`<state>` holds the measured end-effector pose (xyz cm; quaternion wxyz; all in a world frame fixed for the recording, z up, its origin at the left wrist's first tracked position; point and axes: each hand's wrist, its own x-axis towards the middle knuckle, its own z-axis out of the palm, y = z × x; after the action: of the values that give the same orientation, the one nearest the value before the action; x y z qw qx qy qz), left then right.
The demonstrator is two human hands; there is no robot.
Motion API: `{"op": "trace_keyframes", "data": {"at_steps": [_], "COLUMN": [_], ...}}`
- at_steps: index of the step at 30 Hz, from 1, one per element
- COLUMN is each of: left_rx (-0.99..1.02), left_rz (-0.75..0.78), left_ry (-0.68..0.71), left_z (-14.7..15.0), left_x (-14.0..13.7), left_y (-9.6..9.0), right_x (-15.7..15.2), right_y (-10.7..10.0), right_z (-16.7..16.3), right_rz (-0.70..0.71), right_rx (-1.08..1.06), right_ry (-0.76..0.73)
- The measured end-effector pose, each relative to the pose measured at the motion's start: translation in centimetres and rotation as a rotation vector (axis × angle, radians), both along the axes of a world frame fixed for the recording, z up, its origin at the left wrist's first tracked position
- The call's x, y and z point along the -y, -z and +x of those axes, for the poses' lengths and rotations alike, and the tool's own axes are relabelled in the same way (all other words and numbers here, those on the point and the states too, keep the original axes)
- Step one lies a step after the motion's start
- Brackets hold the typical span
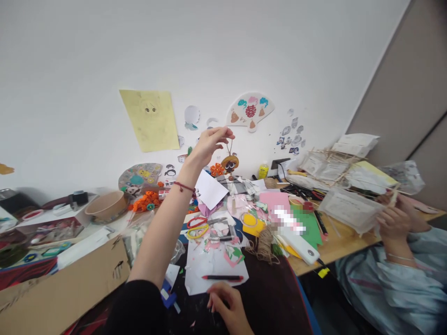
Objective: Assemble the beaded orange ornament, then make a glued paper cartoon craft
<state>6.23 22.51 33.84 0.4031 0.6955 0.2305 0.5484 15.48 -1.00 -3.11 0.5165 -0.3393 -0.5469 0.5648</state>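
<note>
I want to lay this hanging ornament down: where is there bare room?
The dark mat, right of the right hand and nearer than the twine; less so, the wooden tabletop between green paper and translucent container. Beyond the pen, paper scraps crowd it.

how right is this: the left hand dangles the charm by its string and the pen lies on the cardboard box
Wrong about where the pen lies: the head view shows it on white paper. The left hand does dangle the charm by its string.
</note>
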Motion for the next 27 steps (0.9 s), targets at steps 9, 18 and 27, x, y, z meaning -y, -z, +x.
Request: {"op": "trace_keyframes", "data": {"at_steps": [9, 18, 27], "left_rx": [0.053, -0.014, -0.035], "left_rz": [0.035, 0.072, -0.044], "left_ry": [0.066, 0.262, 0.472], "left_z": [1.5, 4.3, 7.7], "left_x": [4.1, 10.3, 13.5], "left_y": [-1.3, 0.3, 4.0], "right_x": [-1.9, -5.0, -5.1], "right_y": [-1.9, -7.9, -9.7], "right_z": [5.4, 12.7, 14.8], "right_rz": [-0.01, 0.225, 0.196], "right_rx": [-0.016, -0.085, -0.186], "right_ry": [0.359, 0.435, 0.455]}}
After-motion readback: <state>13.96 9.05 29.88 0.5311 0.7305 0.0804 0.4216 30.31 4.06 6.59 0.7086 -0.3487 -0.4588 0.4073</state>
